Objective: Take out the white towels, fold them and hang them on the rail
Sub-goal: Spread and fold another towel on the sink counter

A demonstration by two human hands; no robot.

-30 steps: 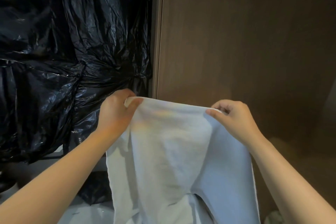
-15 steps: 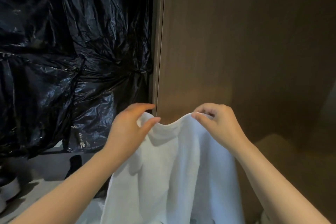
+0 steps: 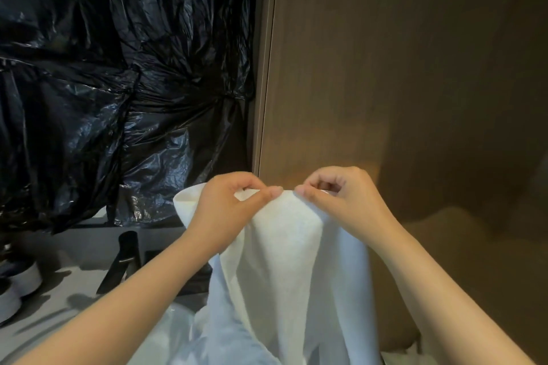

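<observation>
Folding is the step in hand. The left hand (image 3: 225, 204) and right hand (image 3: 341, 198) each pinch the top edge of a white towel (image 3: 290, 246). Their fingertips almost touch, so its corners seem to meet, and the cloth hangs doubled below them. Next, probably, one hand must take both corners while the other smooths the fold. No rail shows. Black plastic bags (image 3: 118, 83) bulge beyond the left hand, contents hidden.

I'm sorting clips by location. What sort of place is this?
Probably a home entryway or closet corner, not certain: a wood-grain cabinet panel, black plastic bags beside it, and what look like white shoes on the grey floor.
</observation>
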